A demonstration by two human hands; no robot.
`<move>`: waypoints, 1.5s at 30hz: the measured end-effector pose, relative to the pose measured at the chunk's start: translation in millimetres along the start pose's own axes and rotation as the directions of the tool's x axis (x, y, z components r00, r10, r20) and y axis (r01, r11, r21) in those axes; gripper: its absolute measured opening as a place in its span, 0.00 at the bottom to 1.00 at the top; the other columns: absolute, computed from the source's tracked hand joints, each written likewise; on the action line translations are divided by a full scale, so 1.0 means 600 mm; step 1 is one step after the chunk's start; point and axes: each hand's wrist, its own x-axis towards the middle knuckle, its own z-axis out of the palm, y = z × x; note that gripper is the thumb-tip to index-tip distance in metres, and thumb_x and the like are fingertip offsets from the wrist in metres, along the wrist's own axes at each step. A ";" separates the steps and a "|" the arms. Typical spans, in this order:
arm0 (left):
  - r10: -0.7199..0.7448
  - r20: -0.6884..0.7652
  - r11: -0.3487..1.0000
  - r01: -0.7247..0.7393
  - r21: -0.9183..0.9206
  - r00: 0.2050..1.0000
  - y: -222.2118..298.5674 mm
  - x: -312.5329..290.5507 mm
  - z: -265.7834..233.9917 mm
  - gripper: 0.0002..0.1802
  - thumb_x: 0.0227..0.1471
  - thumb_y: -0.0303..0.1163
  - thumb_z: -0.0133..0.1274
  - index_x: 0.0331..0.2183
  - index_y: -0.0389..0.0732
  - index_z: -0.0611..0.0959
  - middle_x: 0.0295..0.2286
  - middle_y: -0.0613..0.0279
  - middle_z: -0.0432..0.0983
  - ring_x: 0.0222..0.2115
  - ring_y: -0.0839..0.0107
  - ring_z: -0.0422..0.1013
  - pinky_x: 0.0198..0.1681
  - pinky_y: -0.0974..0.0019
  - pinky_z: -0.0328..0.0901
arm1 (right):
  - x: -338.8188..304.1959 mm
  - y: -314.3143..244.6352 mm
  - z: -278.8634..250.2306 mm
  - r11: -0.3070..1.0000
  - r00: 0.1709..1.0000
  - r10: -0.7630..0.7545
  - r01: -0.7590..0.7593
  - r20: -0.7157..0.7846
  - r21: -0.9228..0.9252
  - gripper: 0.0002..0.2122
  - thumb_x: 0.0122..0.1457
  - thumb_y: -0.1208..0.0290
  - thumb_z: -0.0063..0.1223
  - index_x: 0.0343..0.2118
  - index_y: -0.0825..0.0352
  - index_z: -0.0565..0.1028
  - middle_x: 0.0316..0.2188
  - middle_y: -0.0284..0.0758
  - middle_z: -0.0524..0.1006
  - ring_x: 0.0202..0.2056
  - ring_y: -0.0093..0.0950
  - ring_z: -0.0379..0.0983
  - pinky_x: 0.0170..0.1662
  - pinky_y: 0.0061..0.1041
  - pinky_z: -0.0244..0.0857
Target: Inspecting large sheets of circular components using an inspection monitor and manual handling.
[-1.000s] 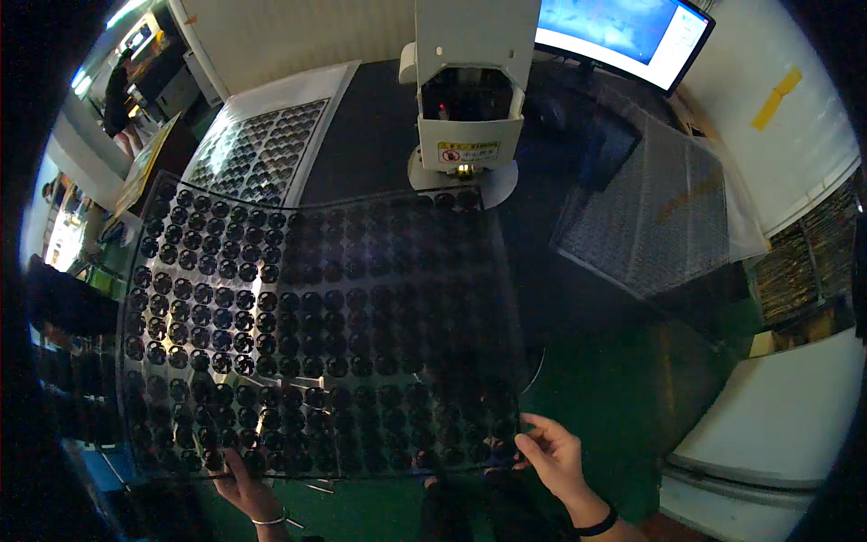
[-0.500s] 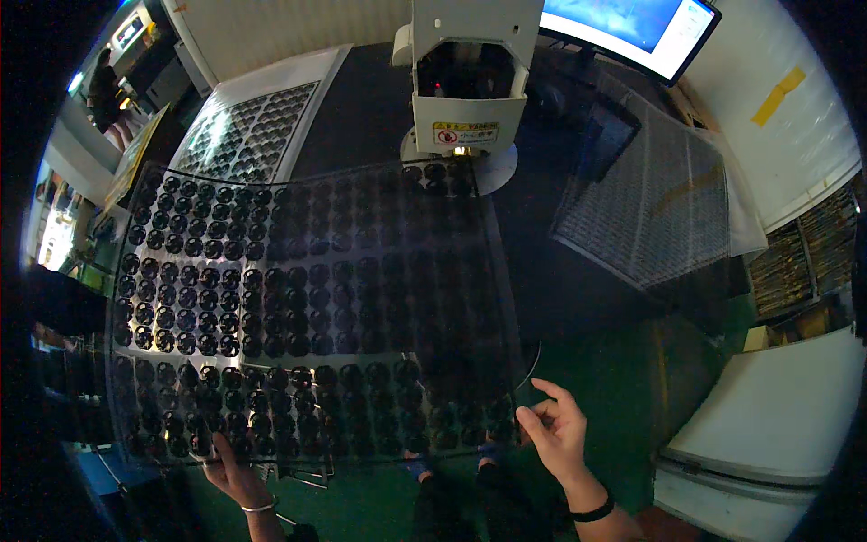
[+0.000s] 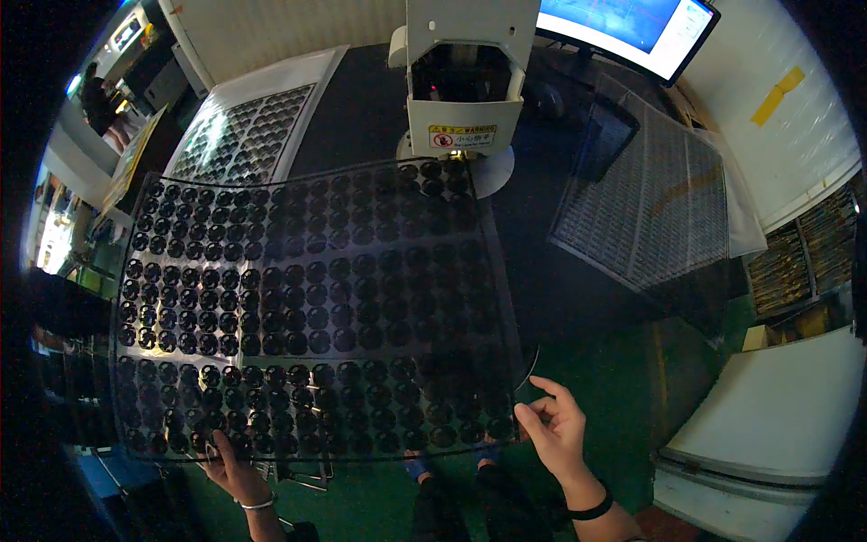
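Note:
A large clear plastic sheet (image 3: 298, 355), printed with rows of black round shapes, spans the space in front of me. Its far edge lies under the head of a white bench machine (image 3: 462, 117), where a small light glows. My left hand (image 3: 237, 474) grips the near edge of the sheet toward its left corner, thumb on top and the other fingers partly hidden below. At the near right corner, my right hand (image 3: 555, 429) pinches the sheet's side edge, with the index finger raised off it.
Another printed sheet (image 3: 248, 135) lies at the back left of the dark table (image 3: 361, 99). A patterned translucent sheet (image 3: 646, 203) rests on the right. Behind stands a lit monitor (image 3: 632, 36). A white cabinet (image 3: 759, 434) is at the lower right; a person (image 3: 101, 104) appears far left.
The sheet has shifted slightly under the machine head, and its surface reflections differ. Both hands keep their hold with almost no movement. Red lines now show on the monitor.

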 end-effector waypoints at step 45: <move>-0.038 0.065 0.999 0.037 0.006 0.997 -0.037 -0.027 -0.023 0.16 0.48 0.30 0.52 0.40 0.36 0.71 0.39 0.60 0.67 0.36 0.72 0.65 0.42 0.67 0.61 | -0.003 0.028 -0.021 1.000 1.000 -0.003 0.002 -0.017 -0.011 0.18 0.50 0.76 0.54 0.44 0.70 0.66 0.22 0.32 0.74 0.23 0.15 0.68 0.28 0.13 0.62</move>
